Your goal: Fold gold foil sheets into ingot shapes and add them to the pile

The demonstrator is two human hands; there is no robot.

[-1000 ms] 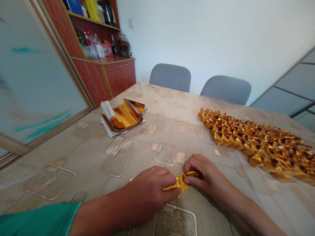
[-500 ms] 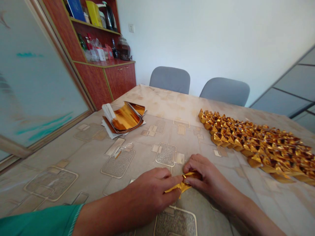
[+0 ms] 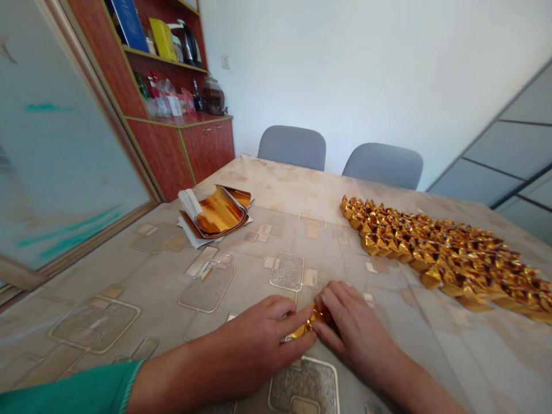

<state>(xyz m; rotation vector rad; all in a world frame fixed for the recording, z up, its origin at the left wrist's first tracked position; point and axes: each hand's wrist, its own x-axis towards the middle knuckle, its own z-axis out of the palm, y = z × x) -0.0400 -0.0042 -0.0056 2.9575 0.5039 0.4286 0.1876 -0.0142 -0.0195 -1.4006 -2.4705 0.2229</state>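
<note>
A small piece of folded gold foil paper (image 3: 305,328) lies on the patterned tablecloth (image 3: 241,368), between my two hands. My left hand (image 3: 269,339) grips its left side, with the index finger along the top and the thumb at the near edge. From the right, my right hand (image 3: 345,319) closes over the other end, its fingers curled and its thumb against the foil. Much of the piece is hidden under the fingers. Farther right, rows of folded gold foil ingots (image 3: 431,247) stand close together.
A stack of gold foil sheets (image 3: 222,213), curled up and mixed with white paper, lies at the back left of the table. Two grey chairs (image 3: 293,146) stand behind the far edge. A red-brown cabinet (image 3: 207,144) holds bottles and a kettle.
My right hand has lowered and wrapped further over the foil, so less of it shows. My left hand keeps nearly the same grip. The camera view has shifted slightly.
</note>
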